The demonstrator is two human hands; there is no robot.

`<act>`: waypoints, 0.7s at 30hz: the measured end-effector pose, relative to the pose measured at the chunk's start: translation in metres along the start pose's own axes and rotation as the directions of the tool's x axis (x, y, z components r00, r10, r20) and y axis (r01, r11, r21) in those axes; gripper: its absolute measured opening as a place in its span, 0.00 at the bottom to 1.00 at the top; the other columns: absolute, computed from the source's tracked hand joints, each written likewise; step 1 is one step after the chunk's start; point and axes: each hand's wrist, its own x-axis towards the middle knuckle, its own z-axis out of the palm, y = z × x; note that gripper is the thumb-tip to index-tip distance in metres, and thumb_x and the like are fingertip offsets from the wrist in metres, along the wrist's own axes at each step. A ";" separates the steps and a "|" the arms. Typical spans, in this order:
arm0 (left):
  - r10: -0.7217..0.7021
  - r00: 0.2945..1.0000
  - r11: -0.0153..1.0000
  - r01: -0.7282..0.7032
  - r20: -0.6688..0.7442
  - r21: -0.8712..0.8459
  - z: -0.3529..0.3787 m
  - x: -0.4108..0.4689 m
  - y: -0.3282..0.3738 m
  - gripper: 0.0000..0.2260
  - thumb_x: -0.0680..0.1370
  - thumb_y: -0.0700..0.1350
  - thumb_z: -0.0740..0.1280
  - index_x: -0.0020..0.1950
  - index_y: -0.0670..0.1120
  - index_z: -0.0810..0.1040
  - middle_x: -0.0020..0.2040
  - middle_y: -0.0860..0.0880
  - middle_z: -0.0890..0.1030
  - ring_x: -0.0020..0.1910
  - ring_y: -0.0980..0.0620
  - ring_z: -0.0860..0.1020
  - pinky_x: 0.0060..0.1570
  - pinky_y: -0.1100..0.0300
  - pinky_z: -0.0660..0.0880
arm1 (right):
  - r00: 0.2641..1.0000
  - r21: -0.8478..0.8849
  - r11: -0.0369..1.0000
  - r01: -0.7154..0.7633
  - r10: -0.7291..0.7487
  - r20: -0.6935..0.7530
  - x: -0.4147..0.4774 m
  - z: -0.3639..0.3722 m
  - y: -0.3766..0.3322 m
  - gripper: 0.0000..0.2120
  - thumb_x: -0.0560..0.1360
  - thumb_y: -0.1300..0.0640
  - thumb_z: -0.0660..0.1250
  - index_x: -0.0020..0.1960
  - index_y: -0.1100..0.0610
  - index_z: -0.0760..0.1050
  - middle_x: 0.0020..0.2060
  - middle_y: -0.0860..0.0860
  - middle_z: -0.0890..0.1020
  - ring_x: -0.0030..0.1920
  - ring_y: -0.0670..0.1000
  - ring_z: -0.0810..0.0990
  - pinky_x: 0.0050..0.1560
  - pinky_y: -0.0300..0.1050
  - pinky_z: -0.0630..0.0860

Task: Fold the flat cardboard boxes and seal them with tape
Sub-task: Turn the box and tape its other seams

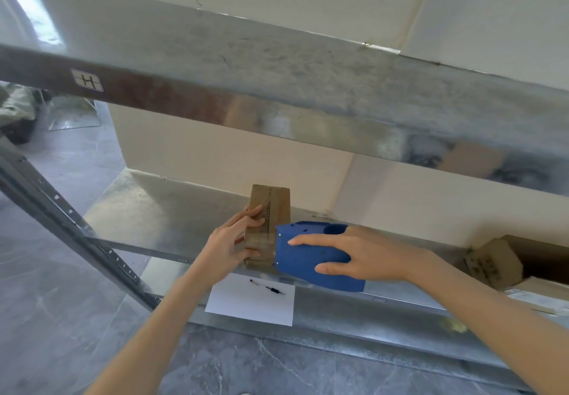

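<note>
Fingers (pixel 253 213) of left hand (pixel 228 247) hold small cardboard box (pixel 272 207) on metal shelf (pixel 160 219). Right hand (pixel 369 256) grips blue tape dispenser (pixel 304 260), touching box's near end. Below fingers: white paper (pixel 246 305) with pen (pixel 267 287). Far right: open carton (pixel 495 260). Shelf beam (pixel 277 96) overhead.

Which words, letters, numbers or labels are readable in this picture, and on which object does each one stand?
"H": white sticker on the grey metal shelf beam.
Dark print on the small brown cardboard box that the left hand holds: too small to read.
Print on the brown cardboard box at the right edge: blurred.
The blue plastic tape dispenser in the right hand: no text seen.
</note>
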 end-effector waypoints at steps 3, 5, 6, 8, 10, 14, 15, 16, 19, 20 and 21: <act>-0.011 1.000 0.999 0.011 0.000 -0.035 0.002 0.001 -0.002 0.27 0.70 0.37 0.78 0.61 0.61 0.75 0.71 0.67 0.68 0.71 0.63 0.67 0.62 0.50 0.77 | 1.000 -0.005 1.000 0.014 -0.014 -0.007 0.001 0.000 0.005 0.25 0.81 0.41 0.59 0.72 0.23 0.52 0.27 0.41 0.71 0.30 0.43 0.70 0.36 0.35 0.66; 0.002 1.000 0.999 -0.002 0.003 -0.035 0.002 0.002 -0.003 0.27 0.70 0.37 0.77 0.61 0.62 0.75 0.71 0.66 0.68 0.72 0.62 0.67 0.61 0.51 0.77 | 1.000 0.023 1.000 0.010 -0.010 -0.004 -0.001 0.000 0.009 0.25 0.81 0.41 0.59 0.71 0.23 0.52 0.27 0.42 0.71 0.28 0.46 0.69 0.35 0.36 0.67; 0.009 1.000 0.999 -0.009 0.000 -0.040 0.003 0.001 -0.004 0.27 0.71 0.37 0.77 0.61 0.61 0.75 0.71 0.66 0.68 0.72 0.61 0.66 0.61 0.52 0.78 | 1.000 0.031 1.000 0.005 -0.005 -0.004 -0.001 0.000 0.012 0.25 0.81 0.41 0.60 0.71 0.22 0.53 0.26 0.43 0.70 0.27 0.47 0.68 0.34 0.37 0.67; 0.015 1.000 0.998 -0.015 -0.007 -0.064 0.003 0.001 -0.005 0.25 0.71 0.38 0.77 0.61 0.59 0.76 0.70 0.67 0.68 0.73 0.60 0.66 0.62 0.53 0.77 | 1.000 0.042 0.999 -0.012 0.013 -0.014 -0.005 -0.001 0.020 0.25 0.81 0.41 0.60 0.70 0.22 0.53 0.24 0.46 0.68 0.26 0.48 0.66 0.34 0.40 0.67; 0.012 1.000 0.997 -0.013 -0.004 -0.079 0.004 0.002 -0.005 0.24 0.71 0.39 0.77 0.61 0.58 0.76 0.70 0.66 0.69 0.73 0.60 0.66 0.62 0.52 0.77 | 0.999 0.054 0.998 -0.034 0.035 -0.011 -0.013 -0.003 0.028 0.25 0.80 0.41 0.60 0.70 0.21 0.53 0.23 0.47 0.67 0.25 0.49 0.64 0.34 0.40 0.67; 0.001 1.000 0.998 -0.001 -0.006 -0.056 0.002 0.004 -0.005 0.24 0.71 0.40 0.78 0.61 0.59 0.76 0.70 0.66 0.69 0.70 0.61 0.69 0.61 0.49 0.78 | 0.995 0.040 0.994 -0.103 0.103 0.004 -0.030 -0.008 0.042 0.26 0.80 0.42 0.61 0.69 0.20 0.52 0.24 0.46 0.68 0.26 0.48 0.65 0.33 0.37 0.66; 0.006 1.000 0.999 -0.007 -0.004 -0.052 0.002 0.004 -0.005 0.24 0.71 0.40 0.78 0.61 0.59 0.76 0.70 0.66 0.69 0.70 0.60 0.69 0.61 0.48 0.78 | 0.993 0.027 0.992 -0.122 0.121 0.009 -0.034 -0.009 0.045 0.26 0.80 0.42 0.61 0.69 0.19 0.52 0.24 0.45 0.69 0.26 0.48 0.66 0.33 0.37 0.66; 0.011 1.000 0.999 -0.011 -0.001 -0.049 0.001 0.005 -0.005 0.24 0.71 0.40 0.78 0.61 0.59 0.76 0.69 0.66 0.69 0.70 0.60 0.70 0.61 0.48 0.78 | 0.990 0.016 0.990 -0.137 0.137 0.012 -0.037 -0.010 0.047 0.26 0.81 0.42 0.60 0.69 0.20 0.52 0.24 0.45 0.69 0.26 0.48 0.66 0.34 0.36 0.66; 0.015 1.000 0.998 -0.015 0.003 -0.056 0.002 0.005 -0.006 0.22 0.71 0.39 0.77 0.61 0.54 0.77 0.69 0.65 0.69 0.70 0.59 0.70 0.60 0.47 0.78 | 0.984 0.005 0.984 -0.180 0.180 0.004 -0.039 -0.007 0.046 0.26 0.81 0.42 0.60 0.69 0.20 0.51 0.25 0.45 0.70 0.28 0.46 0.68 0.34 0.36 0.66; 0.021 1.000 0.998 -0.021 0.000 -0.056 0.002 0.005 -0.006 0.22 0.71 0.39 0.78 0.61 0.53 0.77 0.69 0.65 0.69 0.70 0.59 0.70 0.61 0.48 0.78 | 0.982 -0.008 0.982 -0.190 0.190 -0.001 -0.037 -0.005 0.043 0.26 0.81 0.42 0.59 0.69 0.20 0.51 0.25 0.45 0.71 0.28 0.45 0.69 0.33 0.37 0.65; 0.026 1.000 0.998 -0.026 -0.003 -0.054 0.002 0.005 -0.006 0.22 0.71 0.39 0.78 0.61 0.53 0.77 0.69 0.65 0.69 0.70 0.60 0.70 0.61 0.49 0.78 | 0.980 -0.016 0.980 -0.200 0.200 -0.008 -0.035 -0.002 0.040 0.26 0.81 0.41 0.59 0.70 0.20 0.51 0.26 0.43 0.72 0.29 0.44 0.70 0.33 0.37 0.65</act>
